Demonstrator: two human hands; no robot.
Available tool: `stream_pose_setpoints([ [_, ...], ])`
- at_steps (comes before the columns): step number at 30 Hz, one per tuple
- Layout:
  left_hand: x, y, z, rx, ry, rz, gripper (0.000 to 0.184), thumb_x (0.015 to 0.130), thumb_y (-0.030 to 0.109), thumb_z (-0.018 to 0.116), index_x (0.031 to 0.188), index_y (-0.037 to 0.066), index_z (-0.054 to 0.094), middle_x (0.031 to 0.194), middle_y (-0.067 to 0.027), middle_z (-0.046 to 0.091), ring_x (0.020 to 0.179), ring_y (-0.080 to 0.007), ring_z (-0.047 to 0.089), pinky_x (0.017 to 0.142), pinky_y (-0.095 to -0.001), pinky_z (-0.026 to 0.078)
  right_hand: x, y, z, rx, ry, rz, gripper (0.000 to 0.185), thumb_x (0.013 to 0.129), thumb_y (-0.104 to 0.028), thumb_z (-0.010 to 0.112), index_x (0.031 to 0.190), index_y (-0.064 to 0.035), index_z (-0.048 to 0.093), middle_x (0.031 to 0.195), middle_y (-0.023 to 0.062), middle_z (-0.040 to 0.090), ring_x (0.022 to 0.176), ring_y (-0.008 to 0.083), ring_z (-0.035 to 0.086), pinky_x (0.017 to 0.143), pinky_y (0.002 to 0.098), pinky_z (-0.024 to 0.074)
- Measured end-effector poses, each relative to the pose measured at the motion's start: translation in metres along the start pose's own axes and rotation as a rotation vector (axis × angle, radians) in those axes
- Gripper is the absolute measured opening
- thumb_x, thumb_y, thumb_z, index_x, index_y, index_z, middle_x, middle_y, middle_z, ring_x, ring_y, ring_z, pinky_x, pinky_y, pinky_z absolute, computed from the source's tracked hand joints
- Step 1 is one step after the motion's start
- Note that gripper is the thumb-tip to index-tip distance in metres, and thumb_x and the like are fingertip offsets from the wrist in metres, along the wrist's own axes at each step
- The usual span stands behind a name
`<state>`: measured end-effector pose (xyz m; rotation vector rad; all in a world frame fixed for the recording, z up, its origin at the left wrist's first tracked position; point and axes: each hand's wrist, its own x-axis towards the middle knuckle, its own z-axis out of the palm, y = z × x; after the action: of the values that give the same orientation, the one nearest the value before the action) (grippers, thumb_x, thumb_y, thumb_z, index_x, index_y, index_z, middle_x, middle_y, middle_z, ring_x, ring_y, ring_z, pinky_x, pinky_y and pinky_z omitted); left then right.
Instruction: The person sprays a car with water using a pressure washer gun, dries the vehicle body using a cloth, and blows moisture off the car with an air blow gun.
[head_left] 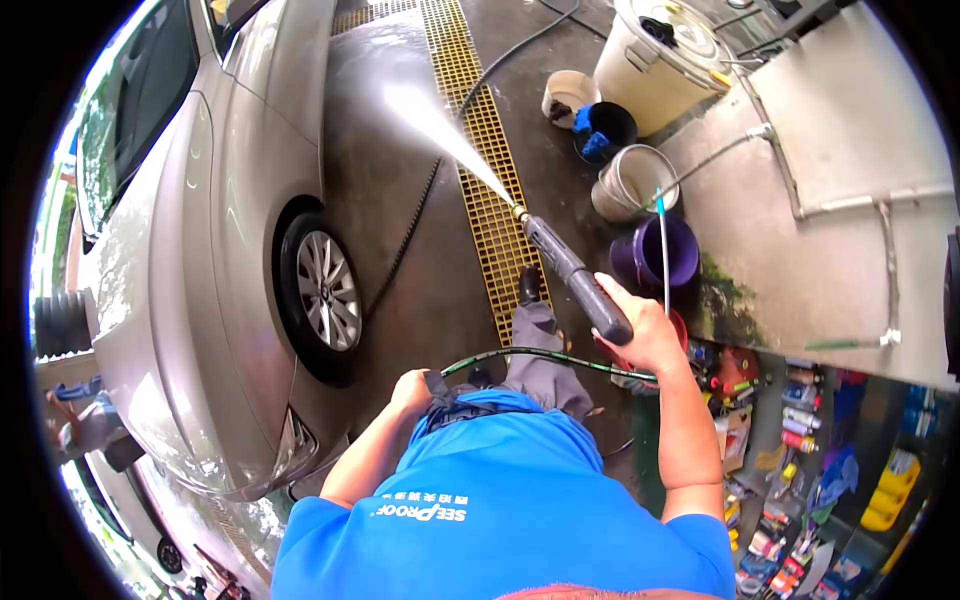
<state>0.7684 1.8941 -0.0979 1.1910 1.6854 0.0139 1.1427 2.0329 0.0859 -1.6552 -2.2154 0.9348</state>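
My right hand (645,325) is wrapped round the grip of a black pressure-washer gun (575,275). A white jet of water (450,140) sprays from its nozzle toward the upper left, over the wet floor. A green and black hose (540,352) runs from beneath my right hand across my waist to my left hand (412,392). My left hand is closed beside my waist at the hose's end of view, next to dark cloth. A silver car (220,250) stands to the left, with its front wheel (325,285) facing me.
Yellow floor grating (490,230) runs beneath the gun. On the right are a purple bucket (675,250), a white bucket (635,180), other buckets, a large cream bin (655,75) and a wall (850,130). Several bottles and tools lie at lower right. A black hose (405,240) crosses the floor.
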Motion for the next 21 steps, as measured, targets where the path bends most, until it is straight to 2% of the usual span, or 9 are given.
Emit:
stream_pose_setpoints([
  [3, 0.053, 0.060, -0.020, -0.055, 0.031, -0.073, 0.020, 0.075, 0.020, 0.071, 0.087, 0.004, 0.071, 0.082, -0.0196, 0.068, 0.080, -0.0320, 0.068, 0.074, -0.0398, 0.052, 0.086, 0.034, -0.029, -0.029, -0.030, 0.004, 0.070, 0.073, -0.015, 0.066, 0.139, -0.0163, 0.045, 0.090, 0.0227, 0.066, 0.083, 0.0397, 0.065, 0.073, 0.0465, 0.0511],
  [7, 0.106, 0.128, -0.064, -0.979, 0.054, -0.244, 0.023, 0.075, -0.001, 0.076, 0.092, 0.002, 0.062, 0.075, -0.0049, 0.061, 0.070, -0.0168, 0.063, 0.059, -0.0332, 0.049, 0.199, 0.068, -0.058, -0.072, -0.023, -0.084, 0.071, 0.074, -0.015, 0.065, 0.141, -0.0194, 0.042, 0.091, 0.0222, 0.066, 0.085, 0.0397, 0.064, 0.076, 0.0470, 0.0508],
  [8, 0.120, 0.140, -0.078, -0.656, 0.061, -0.170, 0.020, 0.076, 0.004, 0.077, 0.089, 0.002, 0.062, 0.072, -0.0043, 0.060, 0.066, -0.0132, 0.059, 0.058, -0.0301, 0.048, 0.229, 0.077, -0.066, -0.116, -0.055, -0.077, 0.071, 0.074, -0.016, 0.065, 0.141, -0.0204, 0.042, 0.091, 0.0226, 0.067, 0.085, 0.0396, 0.065, 0.076, 0.0474, 0.0510],
  [9, 0.127, 0.167, -0.098, -0.633, 0.050, -0.156, 0.019, 0.077, 0.007, 0.076, 0.089, 0.002, 0.062, 0.072, -0.0037, 0.060, 0.065, -0.0125, 0.058, 0.058, -0.0290, 0.047, 0.258, 0.079, -0.079, -0.115, -0.058, -0.076, 0.070, 0.075, -0.016, 0.065, 0.141, -0.0210, 0.042, 0.091, 0.0230, 0.067, 0.085, 0.0396, 0.065, 0.076, 0.0477, 0.0510],
  [12, 0.147, 0.233, -0.141, -0.594, 0.050, -0.145, 0.019, 0.081, 0.014, 0.074, 0.090, 0.001, 0.064, 0.072, -0.0021, 0.061, 0.064, -0.0116, 0.057, 0.056, -0.0284, 0.045, 0.336, 0.083, -0.110, -0.109, -0.081, -0.001, 0.068, 0.077, -0.019, 0.064, 0.141, -0.0224, 0.042, 0.095, 0.0227, 0.067, 0.088, 0.0391, 0.065, 0.078, 0.0468, 0.0516],
  [16, 0.209, 0.275, -0.193, -0.610, 0.066, -0.225, 0.018, 0.084, 0.013, 0.071, 0.093, -0.002, 0.065, 0.073, -0.0022, 0.062, 0.063, -0.0094, 0.056, 0.055, -0.0268, 0.045, 0.442, 0.123, -0.128, 0.008, 0.004, -0.074, 0.076, 0.072, -0.023, 0.074, 0.141, -0.0186, 0.043, 0.100, 0.0220, 0.067, 0.092, 0.0379, 0.065, 0.081, 0.0451, 0.0514],
  [19, 0.268, 0.289, -0.241, -0.677, 0.155, -0.096, 0.016, 0.086, 0.014, 0.069, 0.094, 0.000, 0.066, 0.072, 0.0001, 0.060, 0.063, -0.0080, 0.052, 0.055, -0.0259, 0.042, 0.524, 0.149, -0.144, 0.086, 0.053, -0.018, 0.081, 0.069, -0.020, 0.080, 0.141, -0.0142, 0.043, 0.105, 0.0214, 0.066, 0.098, 0.0354, 0.065, 0.087, 0.0389, 0.0506],
  [20, 0.295, 0.299, -0.256, -0.672, 0.167, -0.234, 0.011, 0.086, 0.014, 0.066, 0.083, 0.004, 0.061, 0.063, 0.0017, 0.054, 0.052, -0.0071, 0.048, 0.047, -0.0241, 0.037, 0.549, 0.159, -0.145, 0.130, 0.097, -0.043, 0.081, 0.069, -0.019, 0.080, 0.141, -0.0133, 0.043, 0.106, 0.0211, 0.066, 0.100, 0.0344, 0.065, 0.088, 0.0374, 0.0502],
  [21, 0.323, 0.298, -0.272, -0.686, 0.150, -0.205, 0.011, 0.087, 0.013, 0.066, 0.083, 0.004, 0.061, 0.062, 0.0021, 0.054, 0.051, -0.0067, 0.047, 0.047, -0.0234, 0.036, 0.576, 0.167, -0.150, 0.157, 0.114, -0.003, 0.080, 0.069, -0.019, 0.080, 0.140, -0.0123, 0.044, 0.107, 0.0210, 0.066, 0.101, 0.0334, 0.065, 0.089, 0.0365, 0.0498],
])
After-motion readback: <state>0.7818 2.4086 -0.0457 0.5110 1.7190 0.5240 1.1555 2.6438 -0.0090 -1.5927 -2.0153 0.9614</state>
